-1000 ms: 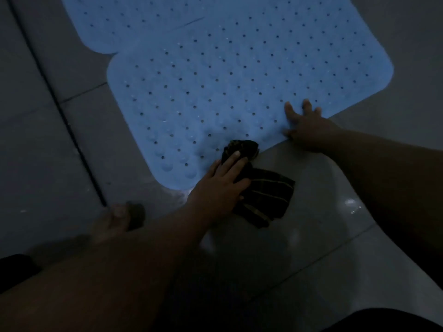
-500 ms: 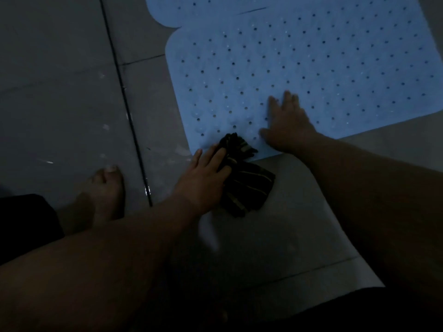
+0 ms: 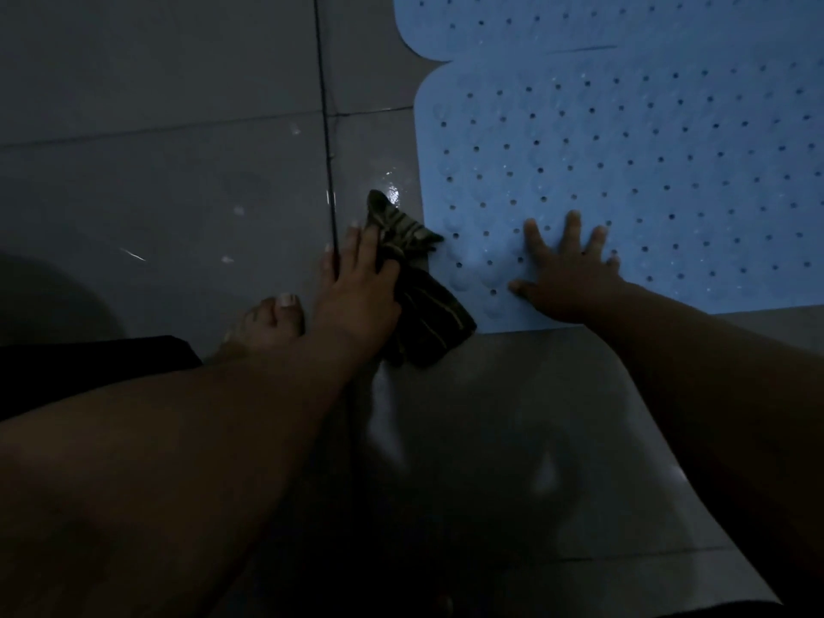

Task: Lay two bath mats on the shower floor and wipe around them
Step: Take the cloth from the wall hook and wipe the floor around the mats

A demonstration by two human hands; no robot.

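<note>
A: What are the fingers doing?

B: The left hand (image 3: 356,296) lies near the centre of the frame with its fingers (image 3: 363,243) straight and close together, pressing down on one dark crumpled cloth with pale stripes (image 3: 419,301). The right hand (image 3: 566,278) has its fingers (image 3: 533,236) spread wide, flat on the mat.

A: Which mat?

B: The nearer light blue rubber bath mat with rows of small holes (image 3: 646,171), filling the upper right of the frame. The palm sits at its lower left corner, just inside the lower edge.

A: And the cloth?

B: It lies on the floor against that corner; its upper tip overlaps the mat's left edge, between the two hands.

A: How many mats?

B: Two. A second light blue perforated mat (image 3: 512,20) shows at the top of the frame, and its lower edge meets the first along a thin seam.

A: Anything else?

B: The grey tiled shower floor (image 3: 178,171) with a dark grout line running down through the upper middle, a wet glint just above the cloth, and one bare foot (image 3: 267,323) left of the left wrist. The light is dim.
</note>
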